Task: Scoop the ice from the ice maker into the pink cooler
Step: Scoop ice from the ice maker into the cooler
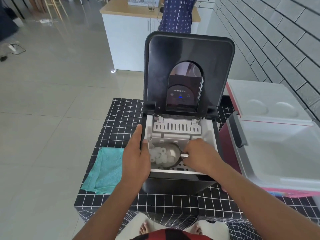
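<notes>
One checked black tablecloth (173, 201) meets pale grey floor tiles (52, 101).

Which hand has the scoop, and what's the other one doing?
The right hand grips the scoop by its handle inside the ice maker. The left hand only rests on the maker's left edge.

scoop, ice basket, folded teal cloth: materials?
Scoop: looks like polished metal, likely steel; its bowl is shiny and mirror-like.
Ice basket: seems white moulded plastic, matte, with slotted holes in the floor.
Teal cloth: soft woven fabric, possibly microfibre; fine ribbed texture, limp folded layers.
</notes>
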{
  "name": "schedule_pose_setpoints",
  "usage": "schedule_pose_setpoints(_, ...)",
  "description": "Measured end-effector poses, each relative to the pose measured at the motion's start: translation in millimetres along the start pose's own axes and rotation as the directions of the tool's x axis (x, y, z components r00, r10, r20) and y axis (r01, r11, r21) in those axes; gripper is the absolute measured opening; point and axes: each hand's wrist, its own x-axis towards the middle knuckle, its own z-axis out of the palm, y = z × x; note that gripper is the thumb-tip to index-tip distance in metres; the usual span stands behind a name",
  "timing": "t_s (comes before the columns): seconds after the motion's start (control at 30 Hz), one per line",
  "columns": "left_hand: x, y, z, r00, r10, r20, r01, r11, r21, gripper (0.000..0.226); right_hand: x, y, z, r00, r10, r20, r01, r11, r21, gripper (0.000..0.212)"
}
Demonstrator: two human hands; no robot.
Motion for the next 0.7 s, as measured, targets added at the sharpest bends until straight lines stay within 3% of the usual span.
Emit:
schedule_pose_setpoints(0.2, -1, 1, 0, 0.999, 0.02, -0.025, -0.021, 0.999, -0.025, 0.045, -11, 7, -13, 0.996, -0.067, -0.062, 0.064, 0.997, -0.037, 0.008)
schedule_pose_setpoints(0.4, -2, -1, 0, 0.999, 0.02, -0.051, -0.023, 0.998, -0.059, 0.045, -17, 20, -27, 0.995, -0.081, -0.063, 0.091, 0.982, 0.164, 0.01)
schedule_pose_setpoints(0.5, -2, -1, -1, 0.998, 0.019, -0.056, -0.023, 0.998, -0.06, 0.044, -19, 24, -30, 0.994, -0.082, -0.071, 0.093, 0.98, 0.175, 0.008)
schedule_pose_setpoints(0.7, -4, -1, -1, 0.996, 0.051, -0.072, -0.055, 0.997, -0.047, 0.045, -27, 35, -37, 0.978, -0.113, -0.176, 0.161, 0.943, 0.291, 0.005)
